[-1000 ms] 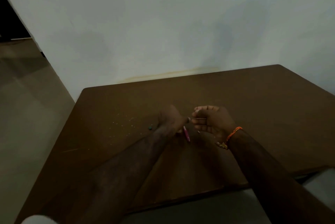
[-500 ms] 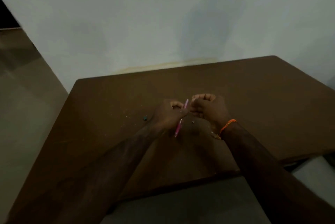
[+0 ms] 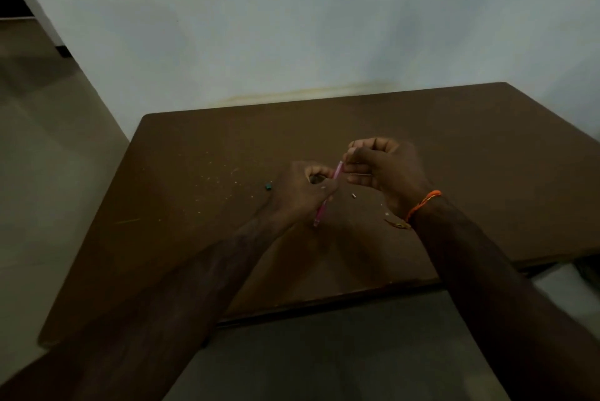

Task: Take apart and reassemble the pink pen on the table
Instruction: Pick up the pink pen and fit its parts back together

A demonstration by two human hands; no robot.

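Where the two hands meet above the middle of the brown table (image 3: 454, 147), the pink pen (image 3: 328, 193) runs on a slant between them, its upper end at the right hand and its lower end poking out below the left. The left hand (image 3: 303, 193) is curled closed around the pen's barrel. The right hand (image 3: 386, 170), an orange thread band (image 3: 422, 204) on its wrist, pinches the pen's top end with its fingertips (image 3: 352, 154). On the tabletop lie a small teal piece (image 3: 268, 186) left of the hands and a tiny pale bit (image 3: 353, 196) between the wrists
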